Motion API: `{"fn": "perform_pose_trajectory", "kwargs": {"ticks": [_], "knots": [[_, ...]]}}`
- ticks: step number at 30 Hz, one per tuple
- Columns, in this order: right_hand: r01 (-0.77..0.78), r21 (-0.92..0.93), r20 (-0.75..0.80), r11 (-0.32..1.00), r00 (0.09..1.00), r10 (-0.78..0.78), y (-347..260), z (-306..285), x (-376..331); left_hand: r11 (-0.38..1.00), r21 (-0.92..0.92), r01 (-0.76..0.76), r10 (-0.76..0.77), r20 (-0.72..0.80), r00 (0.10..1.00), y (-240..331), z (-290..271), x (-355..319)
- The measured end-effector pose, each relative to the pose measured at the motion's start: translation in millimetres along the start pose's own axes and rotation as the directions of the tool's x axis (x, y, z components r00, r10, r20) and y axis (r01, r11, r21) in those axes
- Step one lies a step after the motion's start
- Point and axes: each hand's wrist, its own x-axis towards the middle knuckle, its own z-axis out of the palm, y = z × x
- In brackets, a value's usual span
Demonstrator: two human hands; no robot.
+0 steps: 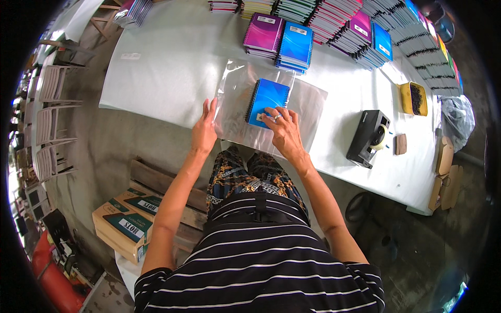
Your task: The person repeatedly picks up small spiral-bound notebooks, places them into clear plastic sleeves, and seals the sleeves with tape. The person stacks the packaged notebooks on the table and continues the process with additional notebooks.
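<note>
A blue spiral notebook (271, 95) lies slightly tilted on sheets of clear plastic (235, 122) near the table's front edge. My right hand (284, 130) is on its lower right part, fingers bent and pressed onto the cover beside a small white label. A ring shows on one finger. At the left edge of the plastic, my left hand (205, 130) stands upright with its fingers stretched out, touching or very near the sheet. Just beyond the plastic are a stack of purple notebooks (264, 34) and a stack of blue notebooks (295, 47).
More notebook stacks (334, 21) line the table's far side. To the right stand a black tape dispenser (365, 136), a small brown block (401, 144) and a yellow container (414, 99) of dark bits. A cardboard box (125, 221) sits low at left, near a wooden bench (193, 198).
</note>
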Motion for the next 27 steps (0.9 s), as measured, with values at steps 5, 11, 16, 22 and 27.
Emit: {"fn": "perform_pose_trajectory", "kwargs": {"ticks": [5, 11, 16, 22, 27], "knots": [[0.018, 0.01, -0.002, 1.0, 1.0, -0.018, 3, 0, -1, 0.964, 0.235, -0.124, 0.126, 0.007, 0.992, 35, -10, -15], [-0.191, 0.42, 0.081, 0.887, 0.982, 0.173, 4, 16, 13, 0.925, 0.198, -0.324, 0.329, 0.006, 0.944, 86, -13, -26], [-0.43, 0.474, 0.21, 0.768, 0.903, 0.376, -5, 30, 36, 0.947, -0.272, -0.17, 0.119, -0.195, 0.973, 101, 8, -30], [-0.558, 0.376, 0.138, 0.74, 0.823, 0.551, -7, 44, 42, 0.785, -0.62, 0.018, -0.061, -0.049, 0.997, 103, 5, -25], [-0.596, 0.385, 0.095, 0.705, 0.785, 0.612, -9, 57, 42, 0.872, -0.49, -0.001, -0.01, -0.019, 1.0, 72, 20, 40]]}}
